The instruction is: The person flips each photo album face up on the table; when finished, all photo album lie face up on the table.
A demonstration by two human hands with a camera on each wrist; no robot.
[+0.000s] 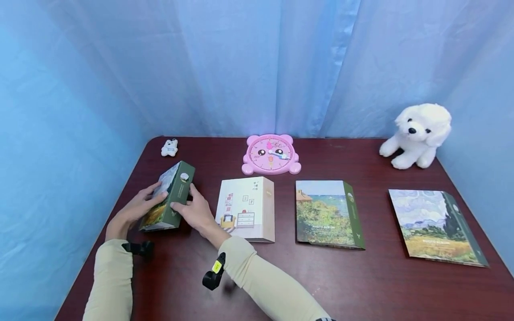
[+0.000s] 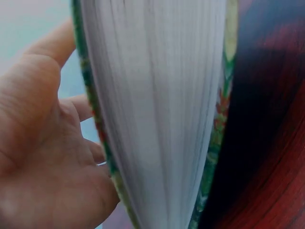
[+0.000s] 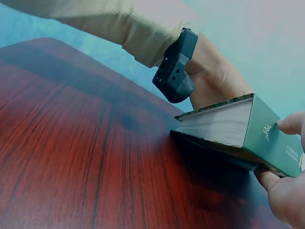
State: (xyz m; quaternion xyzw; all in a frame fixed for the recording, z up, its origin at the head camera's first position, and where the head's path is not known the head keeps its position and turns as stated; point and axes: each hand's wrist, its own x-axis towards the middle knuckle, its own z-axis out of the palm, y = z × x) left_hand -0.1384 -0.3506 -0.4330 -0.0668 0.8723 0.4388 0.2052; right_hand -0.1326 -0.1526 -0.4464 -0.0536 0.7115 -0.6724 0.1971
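A thick photo album (image 1: 179, 196) with a green spine and a painted landscape cover is tilted, its spine side raised off the table. My left hand (image 1: 138, 207) holds it from the left, the thumb lying across the cover. From the right, my right hand (image 1: 198, 214) grips the spine side; in the right wrist view its thumb presses the green spine and a finger (image 3: 269, 181) goes underneath. White page edges (image 2: 152, 95) show between the two covers in the left wrist view, where the ends of the left fingers are hidden behind a cover.
Right of my hands lie a white album (image 1: 245, 209), a seaside-painting album (image 1: 325, 214) and a wheat-field album (image 1: 437, 225). Behind them are a small white bear figure (image 1: 169, 147), a pink toy clock (image 1: 271, 154) and a white plush dog (image 1: 419, 133). Blue curtains (image 1: 225, 67) border the dark red table (image 1: 341, 285).
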